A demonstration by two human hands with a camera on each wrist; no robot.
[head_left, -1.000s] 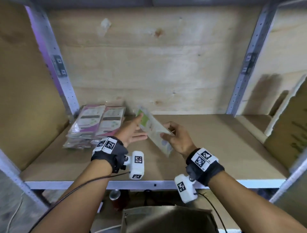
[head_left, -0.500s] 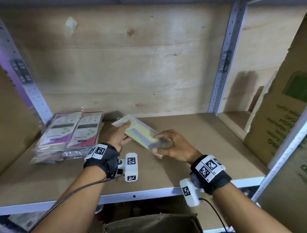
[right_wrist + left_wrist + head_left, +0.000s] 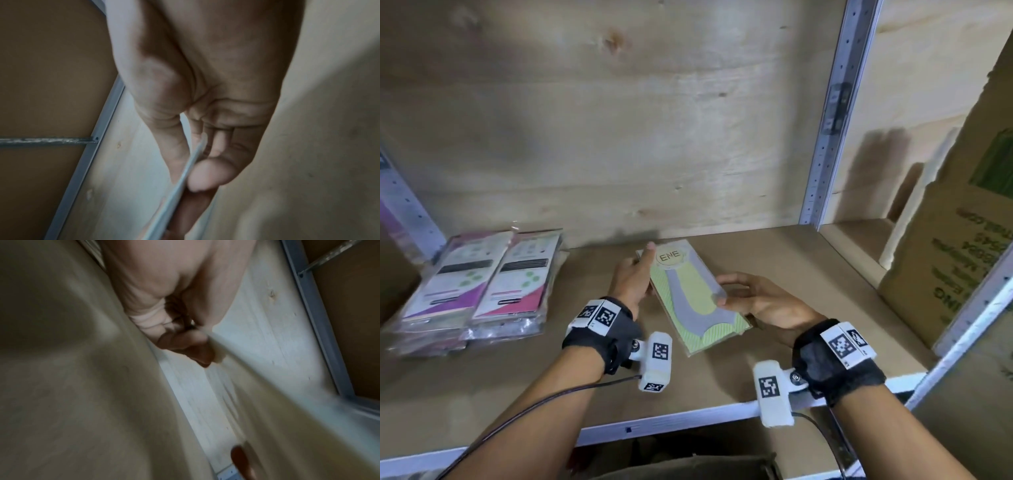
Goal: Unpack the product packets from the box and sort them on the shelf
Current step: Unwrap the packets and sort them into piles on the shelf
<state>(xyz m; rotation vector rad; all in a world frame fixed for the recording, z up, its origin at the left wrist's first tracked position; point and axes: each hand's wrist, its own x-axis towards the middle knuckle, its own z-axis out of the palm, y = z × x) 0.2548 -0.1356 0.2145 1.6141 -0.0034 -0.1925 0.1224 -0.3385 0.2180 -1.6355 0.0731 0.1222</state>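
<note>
A green-and-yellow product packet (image 3: 693, 301) with a grey shape and a round "ENE" label lies flat, low over the shelf board (image 3: 801, 270), between both hands. My left hand (image 3: 643, 270) holds its far left edge, index finger laid along the top corner. My right hand (image 3: 726, 291) pinches the right edge, thumb on top and fingers beneath. In the right wrist view the packet's thin edge (image 3: 180, 183) sits between thumb and fingers (image 3: 207, 175). In the blurred left wrist view, curled fingers (image 3: 185, 345) touch the packet (image 3: 267, 394). Whether the packet rests on the board I cannot tell.
Two stacks of purple and pink packets (image 3: 479, 284) lie side by side at the shelf's left end. A tall cardboard box (image 3: 959, 246) stands at the right, past a metal upright (image 3: 828, 120). A plywood back wall closes the shelf. The white front rail (image 3: 671, 421) runs below my wrists.
The green packet has gone from tilted upright to lying flat and lower over the shelf, with both hands still on it. The view has shifted right and closer.
</note>
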